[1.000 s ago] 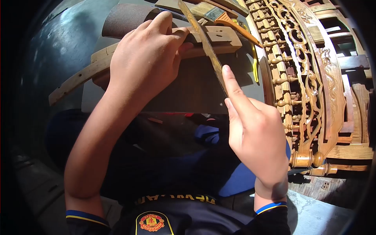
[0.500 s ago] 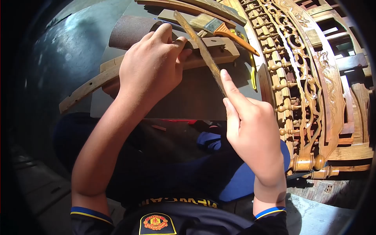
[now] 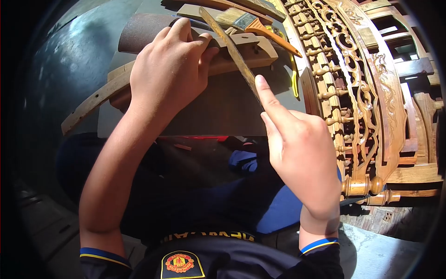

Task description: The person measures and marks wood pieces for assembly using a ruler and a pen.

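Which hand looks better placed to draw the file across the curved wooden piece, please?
Right. The right hand grips the file, forefinger along it; the left hand presses down the curved wooden piece.

The left hand (image 3: 169,69) presses down with fingers curled, while the right hand (image 3: 299,153) extends its forefinger forward.
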Tool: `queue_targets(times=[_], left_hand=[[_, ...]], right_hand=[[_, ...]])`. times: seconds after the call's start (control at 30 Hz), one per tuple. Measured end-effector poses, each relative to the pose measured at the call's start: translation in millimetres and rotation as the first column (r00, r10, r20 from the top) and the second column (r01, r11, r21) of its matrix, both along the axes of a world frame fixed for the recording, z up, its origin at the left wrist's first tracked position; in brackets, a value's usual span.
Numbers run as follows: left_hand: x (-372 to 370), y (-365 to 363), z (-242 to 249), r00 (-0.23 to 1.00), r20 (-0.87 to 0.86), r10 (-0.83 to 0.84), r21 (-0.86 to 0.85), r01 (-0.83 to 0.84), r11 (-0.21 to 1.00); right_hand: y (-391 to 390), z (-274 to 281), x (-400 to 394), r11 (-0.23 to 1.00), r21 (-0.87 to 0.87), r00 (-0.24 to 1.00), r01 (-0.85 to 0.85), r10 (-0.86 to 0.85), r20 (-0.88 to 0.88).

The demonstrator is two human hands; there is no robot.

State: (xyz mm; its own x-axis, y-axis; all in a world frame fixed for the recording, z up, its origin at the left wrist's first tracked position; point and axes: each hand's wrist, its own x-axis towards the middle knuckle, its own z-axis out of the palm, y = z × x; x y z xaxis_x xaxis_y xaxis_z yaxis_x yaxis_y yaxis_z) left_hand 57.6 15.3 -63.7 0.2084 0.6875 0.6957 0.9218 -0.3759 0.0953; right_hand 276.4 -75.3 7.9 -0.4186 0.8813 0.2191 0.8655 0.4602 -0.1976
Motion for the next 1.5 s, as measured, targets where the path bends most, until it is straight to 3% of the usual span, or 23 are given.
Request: queue_targets(times=[0.07, 0.17, 0.27, 0.3, 0.33, 0.47, 0.53, 0.57, 0.6, 0.73, 0.87, 0.9, 0.93, 1.03, 1.1, 1.23, 1.27, 1.4, 1.5], left_hand=[[-0.4, 0.5, 2.1, 1.0, 0.018, 0.007, -0.008, -0.007, 1.0], [0.8, 2.6, 0.8, 0.999, 0.043, -0.007, 0.008, 0.006, 1.0], [8.4, -9.5, 22.7, 0.987, 0.16, 0.024, -0.229, 0.014, 0.973], [7.9, -8.2, 19.8, 0.989, 0.146, 0.001, -0.198, 0.028, 0.98], [10.9, -11.4, 19.4, 0.989, 0.145, 0.008, -0.178, 0.018, 0.984], [-0.1, -5.3, 7.3, 0.994, 0.103, 0.04, -0.096, -0.031, 0.995], [1.7, -2.5, 6.9, 0.997, 0.083, 0.005, -0.044, -0.002, 0.999], [2.2, -2.4, 9.5, 0.994, 0.111, 0.024, -0.164, -0.005, 0.986], [8.2, -4.8, 11.6, 0.993, 0.113, 0.025, -0.149, -0.008, 0.989], [3.5, -1.6, 8.4, 0.989, 0.144, 0.009, -0.111, 0.007, 0.994], [5.2, -5.3, 13.2, 0.994, 0.111, 0.01, -0.118, 0.003, 0.993], [5.9, -5.4, 14.4, 0.994, 0.108, 0.02, -0.132, -0.006, 0.991], [7.3, -5.3, 15.2, 0.993, 0.114, 0.037, -0.144, -0.02, 0.989], [10.0, -6.9, 18.7, 0.992, 0.113, 0.047, -0.159, -0.029, 0.987], [10.1, -11.1, 25.2, 0.986, 0.148, 0.07, -0.236, -0.034, 0.971], [2.9, 4.0, 6.2, 0.998, 0.032, 0.044, -0.11, -0.041, 0.993], [2.7, 7.4, 5.6, 0.997, -0.007, 0.078, -0.108, -0.078, 0.991], [7.3, 0.1, 9.0, 0.999, 0.02, 0.033, -0.084, -0.031, 0.996], [4.6, -1.2, 7.6, 0.998, 0.051, 0.041, -0.119, -0.034, 0.992]], right_hand=[[-8.9, 14.2, 13.2, 0.995, -0.096, 0.998, 0.012, -0.018, -0.06], [11.2, 1.7, 4.1, 0.999, 0.007, 0.994, -0.035, 0.035, -0.105], [33.4, -28.1, -7.1, 0.996, 0.085, 0.988, 0.002, 0.011, -0.154], [28.7, -14.6, -1.3, 0.988, 0.141, 0.995, -0.065, 0.075, -0.07], [14.6, 11.2, 5.8, 0.997, 0.035, 0.997, -0.067, 0.068, -0.027], [-4.5, 32.6, 33.1, 0.988, -0.154, 0.994, 0.004, -0.02, -0.104], [15.1, 11.0, 12.8, 0.997, -0.072, 0.996, 0.015, -0.021, -0.084], [23.9, -5.1, 3.8, 1.0, -0.011, 0.997, 0.018, -0.019, -0.079], [26.6, -11.3, -0.6, 0.999, 0.034, 0.998, 0.04, -0.038, -0.055], [-10.3, 36.2, 19.8, 0.99, -0.134, 0.997, 0.054, -0.061, -0.049], [15.4, 14.0, 7.4, 0.993, -0.106, 0.994, 0.043, -0.053, -0.096], [25.1, -7.3, 3.3, 1.0, -0.023, 0.98, 0.006, -0.01, -0.201], [26.5, -11.7, 2.3, 1.0, 0.029, 0.988, 0.01, -0.006, -0.155], [-0.9, 20.6, 15.1, 0.999, -0.031, 0.999, 0.013, -0.015, -0.049], [-1.5, 26.0, 19.8, 1.0, -0.026, 0.997, -0.01, 0.008, -0.075], [35.6, -14.5, 3.3, 0.989, 0.132, 0.976, -0.063, 0.089, -0.197], [39.4, -23.6, -1.7, 0.995, 0.1, 0.983, 0.003, 0.015, -0.181], [-1.8, 27.3, 18.9, 0.997, -0.071, 0.996, -0.004, -0.002, -0.084], [1.8, 24.8, 25.9, 0.999, -0.008, 0.995, -0.054, 0.053, -0.082]])
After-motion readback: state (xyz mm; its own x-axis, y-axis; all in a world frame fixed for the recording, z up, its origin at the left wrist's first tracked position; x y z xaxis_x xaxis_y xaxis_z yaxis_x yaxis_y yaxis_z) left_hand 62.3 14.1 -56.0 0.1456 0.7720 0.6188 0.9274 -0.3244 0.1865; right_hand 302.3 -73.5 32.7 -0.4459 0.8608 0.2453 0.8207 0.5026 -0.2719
